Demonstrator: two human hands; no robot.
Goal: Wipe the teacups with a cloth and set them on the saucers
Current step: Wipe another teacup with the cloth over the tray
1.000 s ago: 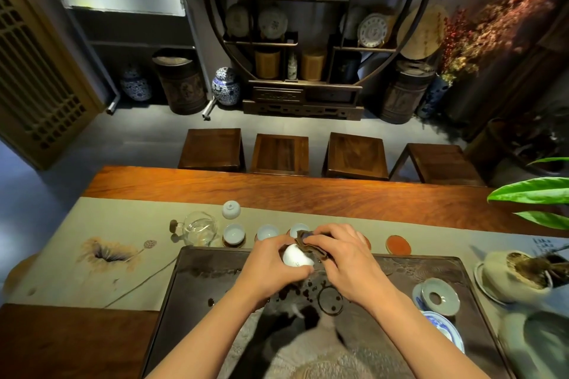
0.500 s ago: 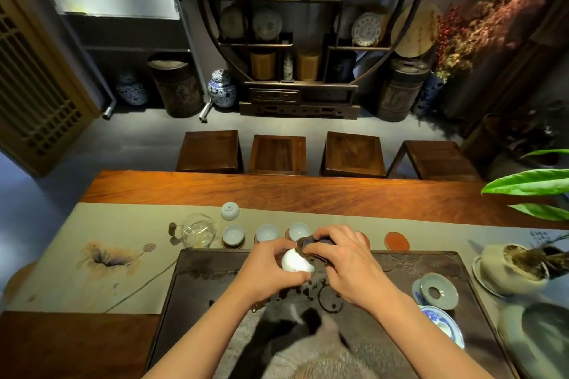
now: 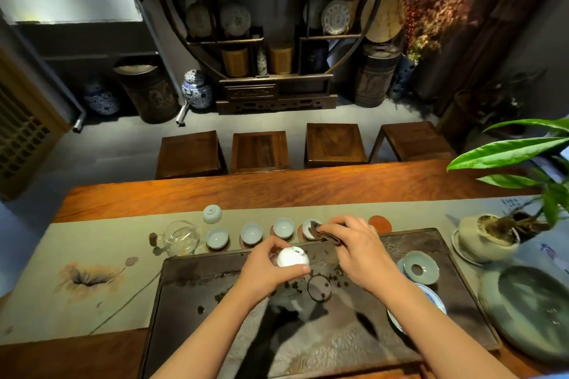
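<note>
My left hand (image 3: 271, 268) grips a white teacup (image 3: 292, 257), tipped on its side over the dark tea tray (image 3: 215, 301). A little apart to the right, my right hand (image 3: 354, 249) holds a brown cloth (image 3: 326, 232), which hangs over the tray's far edge. Behind the tray, pale blue teacups (image 3: 252, 233) stand in a row on brown saucers, and the rightmost of them (image 3: 308, 226) is partly hidden by the cloth. One bare orange saucer (image 3: 379, 223) lies at the right end of the row. An upturned cup (image 3: 212, 214) stands behind the row.
A glass pitcher (image 3: 181, 237) sits left of the cups. On the tray's right are a celadon lid (image 3: 420, 266) and a blue-and-white dish (image 3: 431, 301). A potted plant (image 3: 483, 237) and a dark round dish (image 3: 529, 308) stand at the right. Stools (image 3: 260, 151) line the table's far side.
The hands have parted: the right hand has pulled the cloth off the teacup and moved right and back, while the left hand keeps the cup over the tray.
</note>
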